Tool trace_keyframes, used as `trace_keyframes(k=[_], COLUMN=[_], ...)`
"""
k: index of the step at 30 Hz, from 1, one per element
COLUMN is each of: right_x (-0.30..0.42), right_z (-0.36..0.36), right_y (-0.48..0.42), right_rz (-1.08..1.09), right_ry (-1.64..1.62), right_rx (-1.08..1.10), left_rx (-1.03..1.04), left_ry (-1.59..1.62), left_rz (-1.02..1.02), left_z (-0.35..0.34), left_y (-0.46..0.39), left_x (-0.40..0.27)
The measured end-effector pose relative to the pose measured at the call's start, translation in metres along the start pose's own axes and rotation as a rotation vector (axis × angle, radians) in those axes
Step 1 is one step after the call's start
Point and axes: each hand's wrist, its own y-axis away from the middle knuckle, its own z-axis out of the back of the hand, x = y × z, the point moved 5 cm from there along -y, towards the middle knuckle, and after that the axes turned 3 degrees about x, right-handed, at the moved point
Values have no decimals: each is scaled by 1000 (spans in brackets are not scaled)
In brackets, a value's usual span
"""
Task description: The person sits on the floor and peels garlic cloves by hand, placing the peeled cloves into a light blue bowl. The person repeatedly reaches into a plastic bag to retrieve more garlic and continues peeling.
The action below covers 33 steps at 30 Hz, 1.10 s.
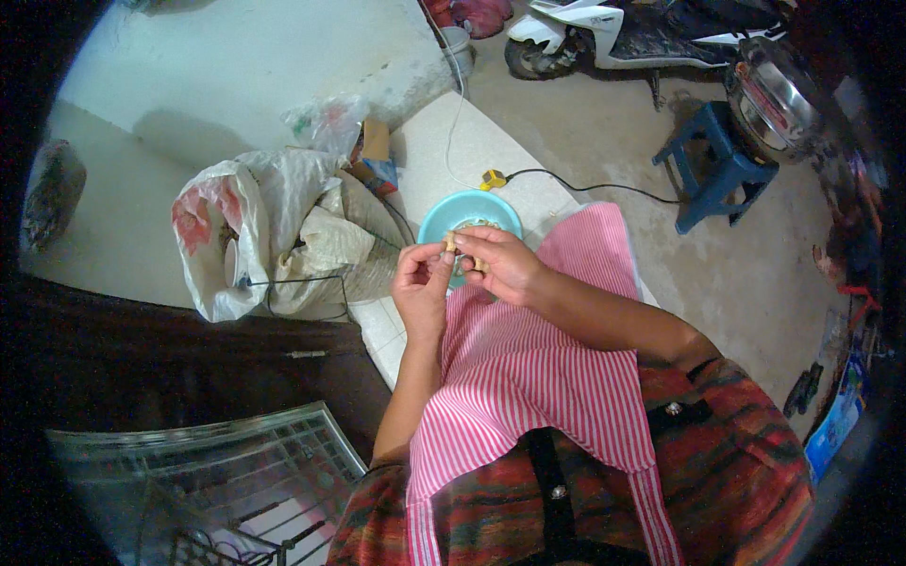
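Observation:
Between the fingertips of both hands is a tan peanut in its shell (450, 241). My left hand (423, 283) pinches it with thumb and forefinger from the left. My right hand (501, 260) grips it from the other side, and curled fingers keep another tan peanut (480, 264) against the palm. Just beyond and partly beneath the hands is a turquoise plastic basin (434, 218). Small pale pieces (488, 225) lie in it, too small to tell apart, and the hands hide part of them. A pink-and-white striped apron (524, 368) covers my lap.
Left of the basin stand woven plastic sacks (354, 233), one with its mouth open (230, 240). A yellow plug adapter (493, 179) with cords lies at the basin's far rim. To the right are a blue plastic stool (715, 166), a metal basin (775, 99) and a parked scooter (609, 39).

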Motion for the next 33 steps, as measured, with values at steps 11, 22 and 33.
trace_keyframes(k=[11, 22, 33], right_x=[-10, -14, -7], right_z=[-3, -2, -5], right_y=[0, 3, 1], right_rz=[-53, -107, 66], right_ry=[68, 302, 431], right_rx=[31, -37, 36], left_rx=[17, -35, 32], left_ry=[275, 522, 628], left_rz=[368, 455, 535], left_z=[7, 10, -7], left_y=[5, 11, 15], left_x=[18, 33, 29])
